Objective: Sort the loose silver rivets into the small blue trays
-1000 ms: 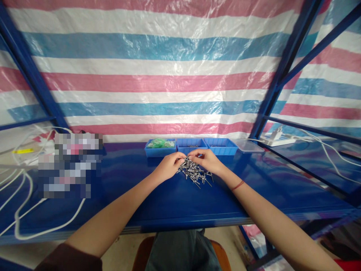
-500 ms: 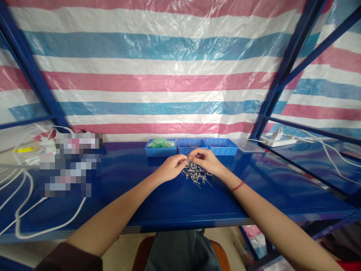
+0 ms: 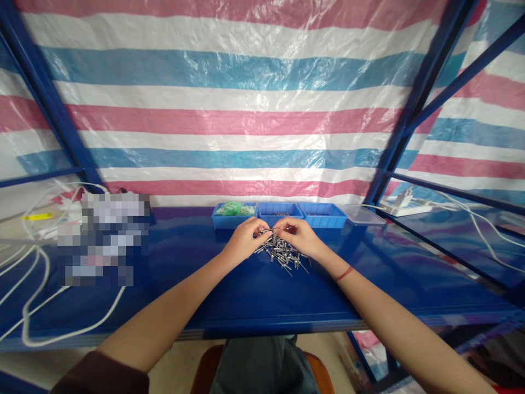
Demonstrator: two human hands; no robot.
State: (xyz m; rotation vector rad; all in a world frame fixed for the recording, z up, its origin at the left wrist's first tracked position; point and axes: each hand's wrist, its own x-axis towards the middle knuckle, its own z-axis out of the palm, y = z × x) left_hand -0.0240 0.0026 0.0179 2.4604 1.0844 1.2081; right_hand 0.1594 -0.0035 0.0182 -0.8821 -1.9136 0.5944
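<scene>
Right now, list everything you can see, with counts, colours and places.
Pins: many, silver, heaped by the hands
Bins: three, blue, row behind pins
Bundle: one, green, left bin
Lid-like sheet: one, clear, right of bins
Table: one, blue, beneath
Power strip: one, white, right
Cables: several, white, both sides
Backdrop: striped red-white-blue, behind
Frame: blue, both sides
Pixelated area: left, contents unclear
Chair: one, orange-brown, bottom
Wristband: one, red, right wrist
Left hand, right hand: bare, at the pins

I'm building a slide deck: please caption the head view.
Left hand and right hand close together at a pile of slender metal rivets, with three blue plastic bins beyond.
</scene>
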